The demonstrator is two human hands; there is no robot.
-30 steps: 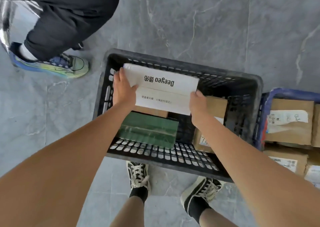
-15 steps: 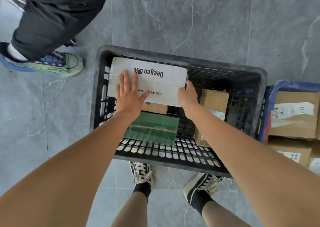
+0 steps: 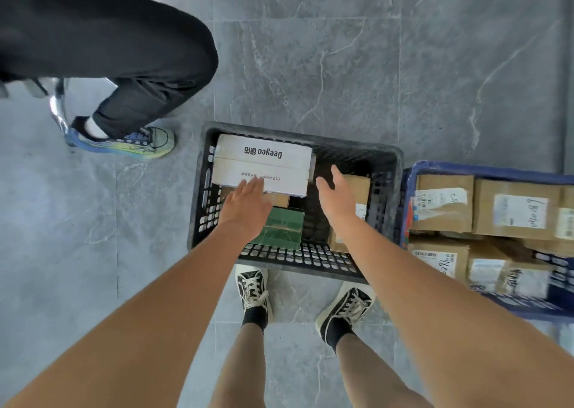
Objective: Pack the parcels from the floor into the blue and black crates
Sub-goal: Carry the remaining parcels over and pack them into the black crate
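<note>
2 bare hands over 1 black crate [image 3: 198,208], neither holding anything. Left hand [image 3: 245,207] flat, fingers straight and together, fingertips at the near edge of 1 white parcel [image 3: 264,163]; whether touching or just above, cannot tell. Right hand [image 3: 337,198] spread wide, thumb apart from the fingers, just beside the white parcel's right end and clear of it. White parcel lying flat in the crate's far left corner, beyond both hands, printed "Deeyeo" upside down as seen from the head camera. Under the left palm and toward the wrist, 1 green parcel [image 3: 282,227]; between it and the white parcel, the visible corner of 1 brown box [image 3: 279,199]. Under and beyond the right hand, 1 cardboard parcel [image 3: 360,190] against the crate's right wall. To the right of the right hand, touching the black crate or nearly so, 1 blue crate [image 3: 466,168] packed with at least 5 labelled cardboard parcels [image 3: 444,205], some blurred. Below the wrists, 2 black-and-white sneakers [image 3: 253,289] on the grey marble floor [image 3: 372,65]. Well to the left of the left hand, 1 other person's leg in black trousers [image 3: 124,59] with 1 blue-and-green running shoe [image 3: 130,143].
</note>
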